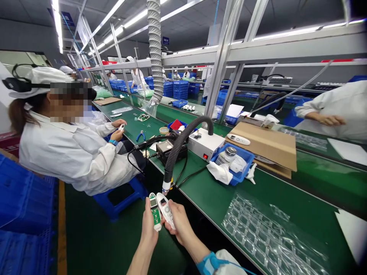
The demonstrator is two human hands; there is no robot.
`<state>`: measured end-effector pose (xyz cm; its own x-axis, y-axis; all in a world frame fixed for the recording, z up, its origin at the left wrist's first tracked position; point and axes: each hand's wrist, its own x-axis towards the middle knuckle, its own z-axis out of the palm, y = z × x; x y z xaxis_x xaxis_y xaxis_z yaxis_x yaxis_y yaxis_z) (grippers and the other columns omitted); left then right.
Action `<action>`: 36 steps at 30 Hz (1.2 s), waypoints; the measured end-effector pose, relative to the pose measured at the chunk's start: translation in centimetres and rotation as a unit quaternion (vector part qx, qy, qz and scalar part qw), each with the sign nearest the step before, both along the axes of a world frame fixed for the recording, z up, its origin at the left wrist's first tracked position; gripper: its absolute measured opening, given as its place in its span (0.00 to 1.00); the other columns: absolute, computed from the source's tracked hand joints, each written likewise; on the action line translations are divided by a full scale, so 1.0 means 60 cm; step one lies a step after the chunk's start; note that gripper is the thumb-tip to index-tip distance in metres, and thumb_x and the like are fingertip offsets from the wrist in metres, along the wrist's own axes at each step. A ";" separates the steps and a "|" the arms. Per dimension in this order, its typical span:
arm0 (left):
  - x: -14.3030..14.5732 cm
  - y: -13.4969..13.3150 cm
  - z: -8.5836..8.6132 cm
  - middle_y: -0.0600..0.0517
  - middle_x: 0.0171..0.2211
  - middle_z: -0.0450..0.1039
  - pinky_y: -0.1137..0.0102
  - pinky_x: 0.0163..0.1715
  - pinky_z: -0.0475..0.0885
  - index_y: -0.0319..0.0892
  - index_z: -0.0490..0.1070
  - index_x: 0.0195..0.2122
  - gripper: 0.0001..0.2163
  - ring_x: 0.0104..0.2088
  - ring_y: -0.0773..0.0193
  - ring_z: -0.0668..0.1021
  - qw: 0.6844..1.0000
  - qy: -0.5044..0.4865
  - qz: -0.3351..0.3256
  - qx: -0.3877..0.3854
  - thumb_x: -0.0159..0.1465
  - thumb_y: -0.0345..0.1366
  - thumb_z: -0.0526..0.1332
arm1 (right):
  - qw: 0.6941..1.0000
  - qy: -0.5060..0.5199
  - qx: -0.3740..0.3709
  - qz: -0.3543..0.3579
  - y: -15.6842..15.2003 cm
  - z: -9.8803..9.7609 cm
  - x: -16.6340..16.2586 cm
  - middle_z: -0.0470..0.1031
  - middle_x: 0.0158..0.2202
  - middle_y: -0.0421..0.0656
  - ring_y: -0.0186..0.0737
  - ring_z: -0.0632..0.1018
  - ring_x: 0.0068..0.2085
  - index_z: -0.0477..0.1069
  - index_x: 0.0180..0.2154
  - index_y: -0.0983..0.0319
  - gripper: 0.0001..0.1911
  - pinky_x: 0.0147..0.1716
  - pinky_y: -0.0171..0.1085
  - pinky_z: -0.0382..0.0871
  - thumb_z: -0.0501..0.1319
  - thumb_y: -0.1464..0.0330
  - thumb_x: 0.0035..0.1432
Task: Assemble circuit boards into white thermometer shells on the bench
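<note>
My left hand (149, 225) is closed around a white shell half with a green circuit board (155, 214) and a small grey screen facing up. In my right hand (180, 221) is a white remote-control front cover (165, 209) with a dark window and button openings. The two pieces are side by side, their upper ends close together; I cannot tell if they touch. Just above them hangs the nozzle (166, 187) of a black corrugated hose (174, 152). A blue band (210, 263) with a cord circles my right wrist.
Right of my hands, a clear plastic blister tray (258, 233) lies on the green bench. Beyond are a blue bin (243, 172), a white box (205, 143) with a red switch, and cardboard (269, 149). A co-worker (71, 141) sits at left on a blue stool (120, 198).
</note>
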<state>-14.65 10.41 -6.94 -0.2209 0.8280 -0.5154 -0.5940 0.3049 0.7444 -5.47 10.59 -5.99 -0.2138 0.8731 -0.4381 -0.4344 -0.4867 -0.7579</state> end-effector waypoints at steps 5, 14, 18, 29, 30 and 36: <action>0.035 0.009 0.013 0.56 0.18 0.67 0.78 0.12 0.58 0.38 0.71 0.29 0.23 0.16 0.72 0.67 0.998 -0.018 -0.060 0.020 0.54 0.57 0.61 | 0.998 0.050 0.001 -0.036 -0.069 0.013 0.100 0.69 0.14 0.42 0.28 0.64 0.11 0.72 0.27 0.69 0.31 0.07 0.26 0.48 0.62 0.45 0.49; 0.106 -0.083 -0.001 0.54 0.24 0.68 0.78 0.12 0.59 0.38 0.70 0.33 0.19 0.18 0.72 0.68 0.994 -0.039 -0.092 -0.048 0.60 0.52 0.58 | 0.974 0.200 -0.019 -0.107 -0.185 0.030 0.205 0.78 0.29 0.50 0.37 0.77 0.28 0.76 0.40 0.71 0.26 0.26 0.33 0.68 0.67 0.54 0.51; 0.139 -0.124 0.037 0.53 0.27 0.69 0.76 0.13 0.61 0.39 0.71 0.38 0.17 0.20 0.71 0.69 0.990 -0.051 -0.120 -0.047 0.61 0.49 0.57 | 0.968 0.221 -0.028 -0.112 -0.214 0.033 0.221 0.78 0.30 0.49 0.37 0.76 0.27 0.76 0.42 0.71 0.26 0.26 0.34 0.67 0.67 0.54 0.52; 0.175 -0.146 0.102 0.52 0.30 0.68 0.75 0.16 0.63 0.39 0.72 0.42 0.17 0.22 0.70 0.68 0.985 -0.040 -0.166 -0.020 0.62 0.47 0.57 | 0.960 0.254 -0.019 -0.115 -0.243 0.048 0.244 0.78 0.30 0.49 0.38 0.77 0.29 0.77 0.43 0.71 0.26 0.26 0.34 0.67 0.68 0.55 0.51; 0.178 -0.146 0.102 0.52 0.30 0.68 0.75 0.16 0.63 0.39 0.72 0.42 0.17 0.23 0.70 0.68 0.985 -0.038 -0.166 -0.024 0.62 0.47 0.58 | 0.959 0.256 -0.016 -0.119 -0.244 0.048 0.244 0.78 0.31 0.49 0.38 0.77 0.29 0.77 0.43 0.71 0.26 0.27 0.34 0.67 0.68 0.55 0.51; 0.182 -0.153 0.099 0.52 0.26 0.70 0.73 0.23 0.69 0.38 0.73 0.40 0.19 0.23 0.69 0.70 0.980 -0.022 -0.195 -0.035 0.58 0.50 0.62 | 0.958 0.255 0.001 -0.133 -0.249 0.042 0.245 0.79 0.34 0.51 0.42 0.78 0.33 0.78 0.42 0.69 0.23 0.33 0.38 0.69 0.65 0.56 0.54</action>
<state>-3.71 1.25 -0.98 0.1297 0.8074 -0.5756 -0.4538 0.5645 0.6895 9.23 -4.38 -3.46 -0.1706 0.9269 -0.3344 -0.8568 -0.3071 -0.4142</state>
